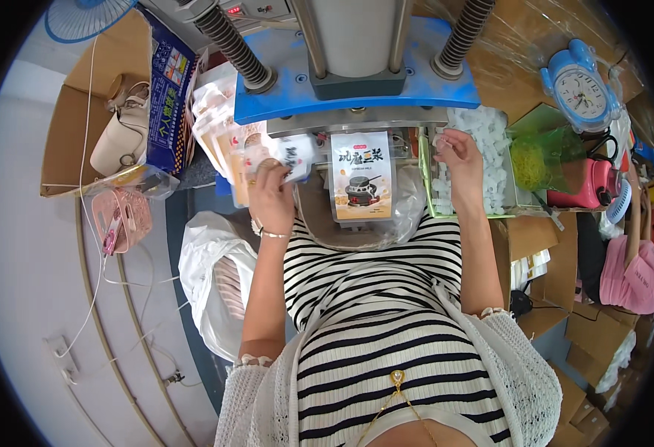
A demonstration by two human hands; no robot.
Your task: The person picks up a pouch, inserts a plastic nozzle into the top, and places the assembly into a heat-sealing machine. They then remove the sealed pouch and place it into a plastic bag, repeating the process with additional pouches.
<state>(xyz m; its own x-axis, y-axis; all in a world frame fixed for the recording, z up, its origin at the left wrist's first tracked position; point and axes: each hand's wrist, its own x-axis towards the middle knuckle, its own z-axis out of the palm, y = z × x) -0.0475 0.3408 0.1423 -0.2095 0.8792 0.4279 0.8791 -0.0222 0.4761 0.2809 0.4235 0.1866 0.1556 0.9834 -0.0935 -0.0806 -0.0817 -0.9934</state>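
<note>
A printed white-and-orange pouch (360, 195) hangs flat and upright in the middle, under the metal jaw of a blue press (357, 100). My left hand (270, 192) grips another pouch (294, 155) by its lower edge, beside a fanned stack of pouches (215, 128) at the left. That gripped pouch is slightly blurred. At the right my right hand (459, 158) is over the near left edge of a box of small white plastic pieces (491, 160). Its thumb and forefinger are pinched together; what lies between them is too small to make out.
A cardboard box with a cream bag (122, 138) stands at the left, above a pink basket (122, 218). A white plastic bag (209, 279) is beside my left forearm. Right of the pieces are a blue alarm clock (582, 93) and a pink device (584, 184). Another person's pink sleeve (631, 276) shows far right.
</note>
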